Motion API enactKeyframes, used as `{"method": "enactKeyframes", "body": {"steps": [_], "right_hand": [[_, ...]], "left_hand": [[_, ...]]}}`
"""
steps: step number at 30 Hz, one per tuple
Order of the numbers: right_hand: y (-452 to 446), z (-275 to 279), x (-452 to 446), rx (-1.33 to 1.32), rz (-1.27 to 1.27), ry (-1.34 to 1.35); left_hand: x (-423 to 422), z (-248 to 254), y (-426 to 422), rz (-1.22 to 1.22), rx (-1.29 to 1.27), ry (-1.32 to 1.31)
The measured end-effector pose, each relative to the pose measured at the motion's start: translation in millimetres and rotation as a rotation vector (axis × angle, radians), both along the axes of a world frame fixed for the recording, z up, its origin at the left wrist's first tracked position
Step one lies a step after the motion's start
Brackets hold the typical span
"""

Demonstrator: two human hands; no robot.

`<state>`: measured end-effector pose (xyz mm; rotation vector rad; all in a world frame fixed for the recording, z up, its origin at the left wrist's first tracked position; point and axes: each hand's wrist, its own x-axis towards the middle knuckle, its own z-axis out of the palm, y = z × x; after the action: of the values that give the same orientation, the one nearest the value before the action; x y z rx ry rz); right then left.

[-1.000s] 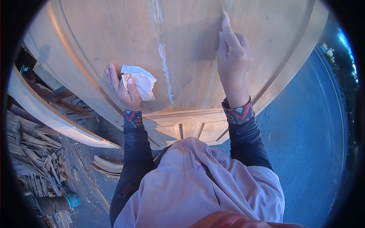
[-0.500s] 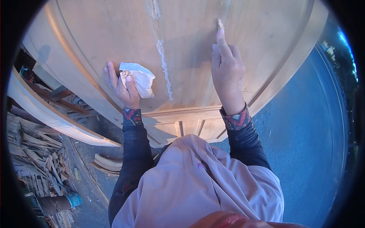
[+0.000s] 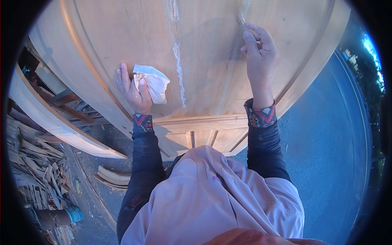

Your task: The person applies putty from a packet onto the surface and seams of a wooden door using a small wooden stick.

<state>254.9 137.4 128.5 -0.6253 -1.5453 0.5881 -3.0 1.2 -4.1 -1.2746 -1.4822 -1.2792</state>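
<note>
My left hand [image 3: 134, 97] is closed round a small whitish plastic bag [image 3: 157, 87] with pale paste at its gathered mouth, resting on a panelled wooden door [image 3: 212, 87]. Some of its fingers lie straight against the wood. In my right hand [image 3: 263, 59], a thin, flat sliver-like tool [image 3: 242, 21] is pinched between thumb and fingers. Its far tip touches or hovers just over the panel, beside a faint pale streak. A rough white line of filler [image 3: 178, 73] runs down the door between my hands.
A curved wooden piece [image 3: 61, 126] stands at the left. Below it are a heap of scrap wood [image 3: 41, 167], curved offcuts [image 3: 112, 177] and a blue-ended cylinder [image 3: 74, 214]. Grey pavement [image 3: 318, 151] lies to the right.
My right hand has shifted right and turned, so the tool now leans up and left from the pinch. The left hand and bag stay nearly in place on the door.
</note>
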Motion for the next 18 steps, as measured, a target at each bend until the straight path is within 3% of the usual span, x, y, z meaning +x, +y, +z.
{"method": "enactKeyframes", "body": {"steps": [10, 18], "right_hand": [[11.0, -25.1, -0.3, 0.177, -0.216, -0.064], [-9.7, 11.5, 9.0, 0.155, -0.205, -0.147]], "left_hand": [[0.4, -0.5, 0.5, 0.0, 0.01, -0.005], [-0.7, 0.3, 0.2, -0.002, 0.006, -0.006]]}}
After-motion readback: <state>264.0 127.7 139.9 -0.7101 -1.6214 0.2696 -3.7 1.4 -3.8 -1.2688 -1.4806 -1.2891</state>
